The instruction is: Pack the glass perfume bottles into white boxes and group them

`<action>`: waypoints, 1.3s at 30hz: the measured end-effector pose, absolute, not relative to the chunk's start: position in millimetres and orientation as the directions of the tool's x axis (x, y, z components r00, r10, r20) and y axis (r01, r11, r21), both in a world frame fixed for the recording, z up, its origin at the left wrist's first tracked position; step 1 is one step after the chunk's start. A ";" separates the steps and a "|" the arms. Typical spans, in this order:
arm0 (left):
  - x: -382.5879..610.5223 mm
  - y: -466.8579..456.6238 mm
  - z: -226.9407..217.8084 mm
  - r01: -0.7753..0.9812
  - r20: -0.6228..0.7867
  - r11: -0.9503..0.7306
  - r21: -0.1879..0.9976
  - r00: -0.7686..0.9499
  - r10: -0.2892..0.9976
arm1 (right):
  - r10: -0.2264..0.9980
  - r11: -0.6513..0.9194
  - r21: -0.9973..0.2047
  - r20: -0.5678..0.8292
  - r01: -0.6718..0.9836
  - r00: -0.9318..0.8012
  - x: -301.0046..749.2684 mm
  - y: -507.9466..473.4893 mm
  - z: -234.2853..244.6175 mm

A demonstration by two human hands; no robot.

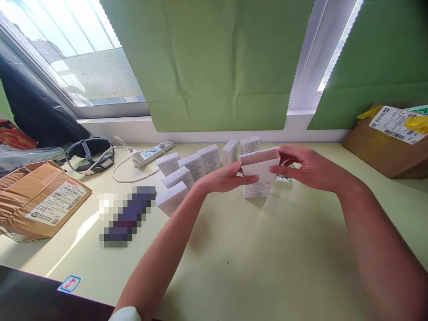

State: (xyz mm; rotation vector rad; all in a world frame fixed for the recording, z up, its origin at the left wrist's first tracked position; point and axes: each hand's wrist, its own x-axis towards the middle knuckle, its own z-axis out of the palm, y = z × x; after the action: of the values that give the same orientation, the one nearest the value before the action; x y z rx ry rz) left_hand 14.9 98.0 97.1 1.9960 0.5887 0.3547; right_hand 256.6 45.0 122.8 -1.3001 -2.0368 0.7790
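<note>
A small white carton (259,176) stands upright on the pale green table (267,258), its top open. My left hand (224,178) grips its left side, thumb laid across the front. My right hand (307,167) pinches its right edge near the top. Behind and to the left, several closed white cartons (194,167) with printed faces stand in a curved row. A small shiny packet (284,177) peeks out behind the carton, under my right hand.
A cardboard box (36,200) with a shipping label lies at the left, another box (388,140) at the far right. A black head strap (88,154) and a white power strip (152,154) with cable sit near the window sill. A blurred dark object (125,216) lies left of the cartons.
</note>
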 end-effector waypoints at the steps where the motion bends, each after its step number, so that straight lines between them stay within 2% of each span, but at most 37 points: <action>1: 14.4 98.1 97.5 0.264 -0.002 -0.397 0.879 0.835 0.550 | 0.923 0.350 -0.743 0.169 0.570 -0.346 256.7 45.4 122.1; 6: 12.1 98.6 99.1 0.313 -0.019 -0.399 0.862 0.806 0.592 | 0.929 0.340 -0.761 0.181 0.552 -0.321 255.0 47.7 119.0; 17: 12.4 98.8 99.2 0.273 0.000 -0.410 0.870 0.833 0.554 | 0.936 0.329 -0.763 0.184 0.556 -0.302 254.8 49.1 118.4; 27: 8.5 98.4 102.6 0.241 -0.026 -0.354 0.903 0.856 0.516 | 0.932 0.329 -0.771 0.172 0.545 -0.319 249.9 46.9 119.6; 33: 5.1 99.9 103.6 0.294 -0.047 -0.387 0.874 0.844 0.534 | 0.940 0.263 -0.782 0.076 0.565 -0.332 248.0 44.0 122.5; 39: 5.6 100.3 103.2 0.332 -0.055 -0.433 0.838 0.841 0.538 | 0.932 0.305 -0.741 0.103 0.599 -0.347 250.4 44.9 121.3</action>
State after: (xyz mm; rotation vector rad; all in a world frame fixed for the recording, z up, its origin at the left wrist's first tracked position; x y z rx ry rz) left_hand 5.6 100.3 103.2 2.0610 0.6364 0.2718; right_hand 250.4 44.9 121.3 -1.3551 -2.0488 0.8283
